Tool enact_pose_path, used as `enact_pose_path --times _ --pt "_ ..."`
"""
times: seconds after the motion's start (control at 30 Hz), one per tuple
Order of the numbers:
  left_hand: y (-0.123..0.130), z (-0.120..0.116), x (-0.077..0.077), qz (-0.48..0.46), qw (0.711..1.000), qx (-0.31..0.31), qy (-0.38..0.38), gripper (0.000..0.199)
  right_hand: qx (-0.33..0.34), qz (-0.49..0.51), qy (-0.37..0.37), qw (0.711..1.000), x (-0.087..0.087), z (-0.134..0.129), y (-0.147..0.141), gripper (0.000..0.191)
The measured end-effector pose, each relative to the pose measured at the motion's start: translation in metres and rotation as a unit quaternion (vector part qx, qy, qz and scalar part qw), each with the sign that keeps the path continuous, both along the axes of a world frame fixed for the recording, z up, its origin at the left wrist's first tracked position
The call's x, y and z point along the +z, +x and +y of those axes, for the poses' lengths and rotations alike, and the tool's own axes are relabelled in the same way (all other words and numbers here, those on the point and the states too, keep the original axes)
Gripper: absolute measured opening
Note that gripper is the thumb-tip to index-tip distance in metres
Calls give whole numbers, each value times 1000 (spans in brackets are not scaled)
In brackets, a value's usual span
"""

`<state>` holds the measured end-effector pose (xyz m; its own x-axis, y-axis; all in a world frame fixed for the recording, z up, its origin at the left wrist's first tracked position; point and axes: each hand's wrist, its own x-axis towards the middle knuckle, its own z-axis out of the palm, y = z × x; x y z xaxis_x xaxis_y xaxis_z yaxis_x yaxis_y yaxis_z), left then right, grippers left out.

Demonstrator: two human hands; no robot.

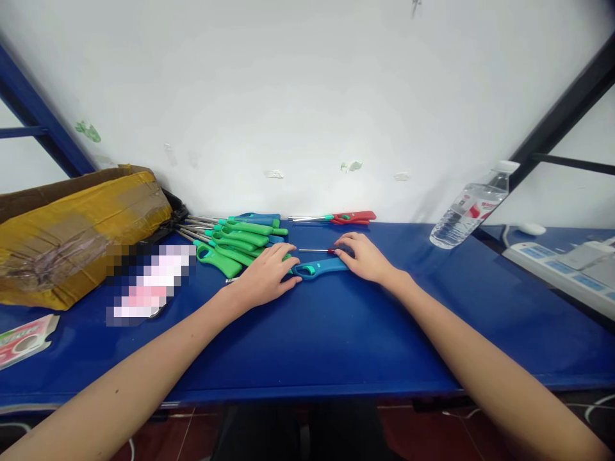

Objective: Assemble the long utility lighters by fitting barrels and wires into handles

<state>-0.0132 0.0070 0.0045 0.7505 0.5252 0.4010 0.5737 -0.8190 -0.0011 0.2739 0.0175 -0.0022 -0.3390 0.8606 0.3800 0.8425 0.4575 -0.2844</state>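
Observation:
A blue utility lighter lies across the desk in front of me, its metal tip showing just left of my wrist. My left hand is closed over its nozzle end, the thumb near the trigger guard. My right hand curls over the far end of the blue handle. Behind the lighter is a thin screwdriver with a red handle, which the right fingertips are beside; whether they touch it I cannot tell. Left of centre, several green lighters are piled with a few blue ones. Two red lighters lie along the wall.
A taped cardboard box stands at the left, with a blurred-out item beside it and a printed card in front. On the right are a tilted water bottle and a white power strip. A white wall backs the desk.

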Motion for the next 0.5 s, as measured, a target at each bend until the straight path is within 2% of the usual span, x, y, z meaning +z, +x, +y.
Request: enact_pose_path --times 0.3,0.5 --pt "1 1 -2 -12 1000 -18 -5 24 73 19 11 997 9 -9 -4 28" --pt "3 1 -3 -10 1000 -27 -10 23 167 9 -38 985 16 -15 -7 44"
